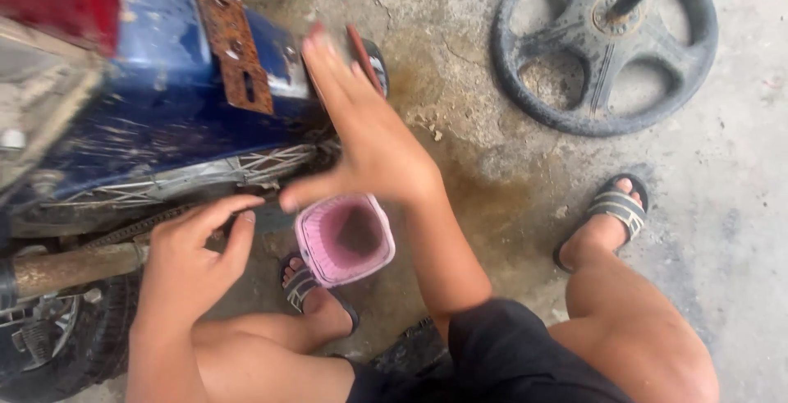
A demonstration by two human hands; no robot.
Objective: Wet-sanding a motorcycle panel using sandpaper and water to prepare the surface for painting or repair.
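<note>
While the small pink ribbed plastic tub (345, 239) sits on the concrete floor (492, 173) beneath, right hand (369, 136) is spread empty; left hand (193, 255), fingers loosely curled, is rested by the rusty exhaust pipe (74, 267).

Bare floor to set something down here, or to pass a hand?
Bare concrete lies between the black wheel rim and the right sandalled foot, and along the far right edge. It's crowded by the blue motorcycle: left hand, right hand and pink cup fill that gap.
</note>
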